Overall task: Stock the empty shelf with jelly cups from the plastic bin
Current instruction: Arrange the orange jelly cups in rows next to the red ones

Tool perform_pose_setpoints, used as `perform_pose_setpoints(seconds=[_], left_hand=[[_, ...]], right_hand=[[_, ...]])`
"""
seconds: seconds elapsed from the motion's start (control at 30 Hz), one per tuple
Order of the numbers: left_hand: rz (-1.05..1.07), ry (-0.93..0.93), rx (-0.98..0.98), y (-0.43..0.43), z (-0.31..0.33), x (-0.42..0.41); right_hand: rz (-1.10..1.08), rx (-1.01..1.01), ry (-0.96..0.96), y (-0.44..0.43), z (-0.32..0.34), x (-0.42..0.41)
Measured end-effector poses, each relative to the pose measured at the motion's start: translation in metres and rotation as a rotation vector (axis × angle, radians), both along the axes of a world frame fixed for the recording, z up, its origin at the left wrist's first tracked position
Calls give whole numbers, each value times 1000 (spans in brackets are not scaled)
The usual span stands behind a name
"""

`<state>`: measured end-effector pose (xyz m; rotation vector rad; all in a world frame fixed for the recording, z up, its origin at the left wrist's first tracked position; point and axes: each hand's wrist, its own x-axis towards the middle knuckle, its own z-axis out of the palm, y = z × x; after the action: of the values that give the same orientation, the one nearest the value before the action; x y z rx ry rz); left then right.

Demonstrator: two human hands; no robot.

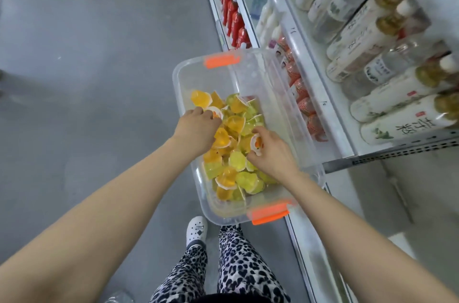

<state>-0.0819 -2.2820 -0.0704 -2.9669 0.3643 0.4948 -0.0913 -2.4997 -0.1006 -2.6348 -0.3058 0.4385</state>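
Observation:
A clear plastic bin [268,74] with orange latches stands on the floor by the shelving, holding several orange and yellow jelly cups [237,161]. Both my hands are inside it. My left hand [197,129] curls its fingers round an orange jelly cup [216,112] near the bin's left wall. My right hand [272,151] pinches another orange jelly cup [257,145] in the middle of the pile. A bare grey shelf [422,203] lies at the lower right, beneath a perforated shelf edge.
The shelving unit on the right carries white tea bottles [387,109], strawberry-print packs [305,106], red bottles [233,19] and white bottles lower down. Grey floor [87,54] spreads to the left. My shoe [197,230] and patterned trouser legs stand just behind the bin.

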Motion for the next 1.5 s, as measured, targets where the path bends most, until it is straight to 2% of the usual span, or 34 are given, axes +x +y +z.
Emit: perform_pose_setpoints(seconds=[0.13, 0.3, 0.53, 0.7, 0.77, 0.9, 1.1, 1.2, 1.4, 1.5], left_hand=[[45, 137, 141, -21, -11, 12], [90, 214, 140, -28, -22, 19], [78, 214, 125, -30, -27, 22], [-106, 117, 81, -30, -34, 23], [-183, 149, 73, -34, -43, 24], [-103, 250, 28, -42, -49, 27], [-89, 205, 5, -40, -47, 27], [1, 167, -117, -36, -31, 22], [178, 180, -548, -35, 16, 7], [192, 199, -715, -46, 39, -2]], right_hand=[[-25, -4, 27, -20, -5, 0], [-38, 3, 81, -31, -17, 0], [-21, -1, 31, -30, -21, -2], [-29, 18, -20, -30, -21, -3], [-27, 20, -33, -31, -22, -4], [-30, 34, -46, -33, -24, -4], [-34, 41, -59, -34, -19, -4], [-56, 53, -81, -35, -5, -9], [-149, 54, -144, -40, 43, -29], [-199, 36, -209, -51, 69, -47]])
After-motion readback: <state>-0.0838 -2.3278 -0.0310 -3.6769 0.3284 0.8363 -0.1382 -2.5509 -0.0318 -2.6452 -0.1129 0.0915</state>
